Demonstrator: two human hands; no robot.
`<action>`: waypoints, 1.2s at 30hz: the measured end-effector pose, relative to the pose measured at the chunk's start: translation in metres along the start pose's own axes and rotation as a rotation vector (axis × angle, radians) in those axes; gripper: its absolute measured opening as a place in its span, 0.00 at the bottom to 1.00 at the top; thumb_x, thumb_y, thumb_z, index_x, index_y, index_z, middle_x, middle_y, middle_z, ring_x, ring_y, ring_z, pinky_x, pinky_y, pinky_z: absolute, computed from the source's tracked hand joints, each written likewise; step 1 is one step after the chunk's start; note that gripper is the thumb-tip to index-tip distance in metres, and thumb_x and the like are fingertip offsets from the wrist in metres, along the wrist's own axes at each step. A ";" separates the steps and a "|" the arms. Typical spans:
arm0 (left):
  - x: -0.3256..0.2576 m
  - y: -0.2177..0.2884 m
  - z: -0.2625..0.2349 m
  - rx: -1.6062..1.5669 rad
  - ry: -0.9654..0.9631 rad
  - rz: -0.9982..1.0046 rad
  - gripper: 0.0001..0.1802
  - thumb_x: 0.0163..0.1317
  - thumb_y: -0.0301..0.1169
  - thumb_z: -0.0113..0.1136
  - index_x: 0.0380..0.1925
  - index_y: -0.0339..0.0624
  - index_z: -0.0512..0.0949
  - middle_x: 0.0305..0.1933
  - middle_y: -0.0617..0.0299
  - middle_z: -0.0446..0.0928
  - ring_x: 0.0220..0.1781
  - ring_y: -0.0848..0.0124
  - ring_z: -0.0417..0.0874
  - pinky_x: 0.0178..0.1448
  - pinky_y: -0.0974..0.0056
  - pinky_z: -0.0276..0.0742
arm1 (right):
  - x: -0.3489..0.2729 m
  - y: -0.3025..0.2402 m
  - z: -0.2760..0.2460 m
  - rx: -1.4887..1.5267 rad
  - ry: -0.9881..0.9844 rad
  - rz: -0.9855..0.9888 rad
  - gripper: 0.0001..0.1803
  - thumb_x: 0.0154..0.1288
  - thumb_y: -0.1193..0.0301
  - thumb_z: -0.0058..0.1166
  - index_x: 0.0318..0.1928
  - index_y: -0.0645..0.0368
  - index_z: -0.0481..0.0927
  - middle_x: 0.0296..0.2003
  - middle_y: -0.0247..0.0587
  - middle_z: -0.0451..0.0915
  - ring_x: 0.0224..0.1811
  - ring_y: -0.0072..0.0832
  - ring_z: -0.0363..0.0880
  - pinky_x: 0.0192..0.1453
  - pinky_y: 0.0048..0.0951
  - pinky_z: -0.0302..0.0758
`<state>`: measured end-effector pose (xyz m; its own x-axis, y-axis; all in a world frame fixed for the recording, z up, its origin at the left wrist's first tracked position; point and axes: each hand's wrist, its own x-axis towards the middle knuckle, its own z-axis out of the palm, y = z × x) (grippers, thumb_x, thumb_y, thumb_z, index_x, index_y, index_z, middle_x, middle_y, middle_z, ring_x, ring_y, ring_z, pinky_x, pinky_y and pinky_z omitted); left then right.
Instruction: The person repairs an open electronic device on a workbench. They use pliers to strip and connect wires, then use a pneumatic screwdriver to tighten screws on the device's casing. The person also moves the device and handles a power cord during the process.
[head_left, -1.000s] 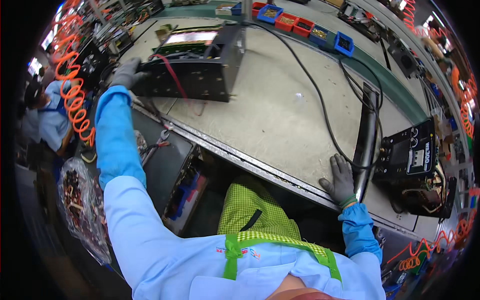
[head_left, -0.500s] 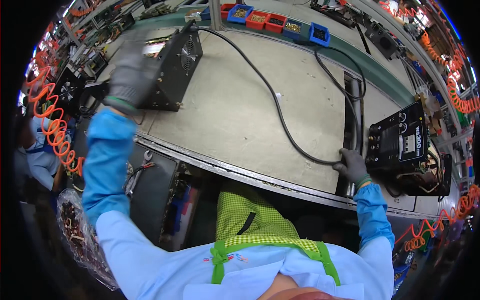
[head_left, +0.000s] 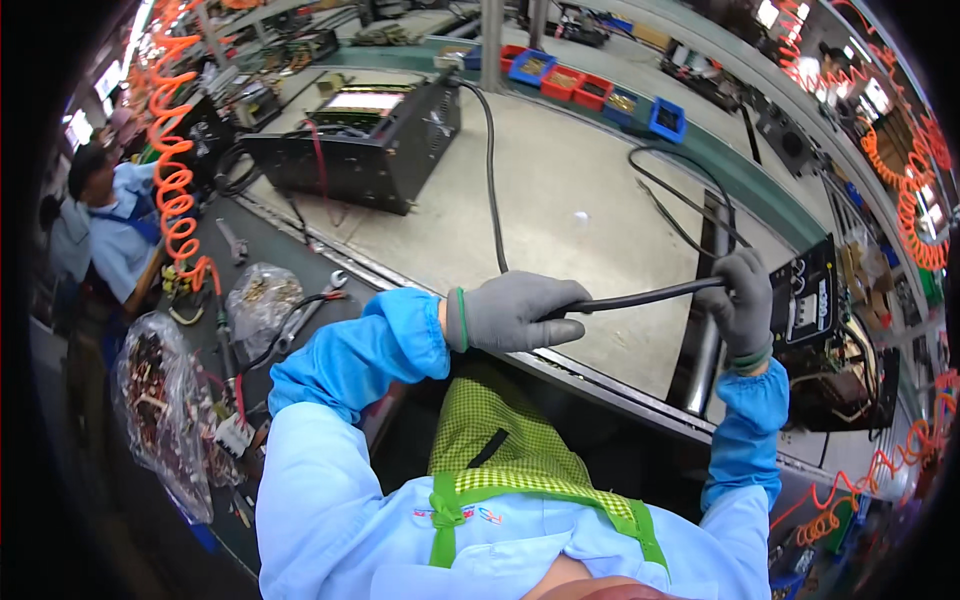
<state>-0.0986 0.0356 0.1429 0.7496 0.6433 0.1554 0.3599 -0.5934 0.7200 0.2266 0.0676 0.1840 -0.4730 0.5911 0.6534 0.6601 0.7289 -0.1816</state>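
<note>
Both the left hand (head_left: 515, 312) and the right hand (head_left: 742, 300), grey-gloved and apart, are clamped on a black cable (head_left: 650, 298), stretched between them over the tabletop (head_left: 590, 235); past the left hand it runs back toward a black metal case (head_left: 355, 168).

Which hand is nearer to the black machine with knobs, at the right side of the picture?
The right hand. It grips the black cable, just left of the black machine in this view. The left hand holds the same cable farther to the left.
</note>
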 end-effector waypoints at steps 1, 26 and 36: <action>-0.006 -0.004 0.004 0.072 0.097 0.062 0.26 0.64 0.44 0.55 0.56 0.39 0.70 0.44 0.48 0.77 0.48 0.54 0.79 0.54 0.56 0.74 | -0.005 0.011 0.000 -0.001 -0.003 0.006 0.27 0.54 0.47 0.60 0.28 0.61 0.73 0.24 0.43 0.68 0.30 0.41 0.68 0.34 0.37 0.66; 0.080 -0.271 -0.247 0.865 0.551 -1.269 0.31 0.56 0.47 0.60 0.57 0.43 0.69 0.58 0.52 0.72 0.63 0.56 0.70 0.65 0.49 0.63 | 0.354 0.043 0.387 0.222 -0.759 0.313 0.35 0.63 0.50 0.48 0.58 0.68 0.70 0.55 0.64 0.73 0.60 0.55 0.71 0.64 0.43 0.68; 0.079 -0.278 -0.252 0.787 0.575 -1.232 0.23 0.57 0.46 0.60 0.47 0.42 0.74 0.50 0.51 0.73 0.57 0.54 0.73 0.59 0.48 0.67 | 0.378 0.049 0.425 0.390 -0.889 0.407 0.29 0.66 0.48 0.43 0.43 0.65 0.79 0.42 0.63 0.80 0.49 0.55 0.77 0.54 0.44 0.72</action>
<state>-0.2792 0.3734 0.1259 -0.4496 0.8852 0.1195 0.8924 0.4395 0.1023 -0.1678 0.4731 0.1102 -0.6201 0.7418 -0.2556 0.7063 0.3860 -0.5934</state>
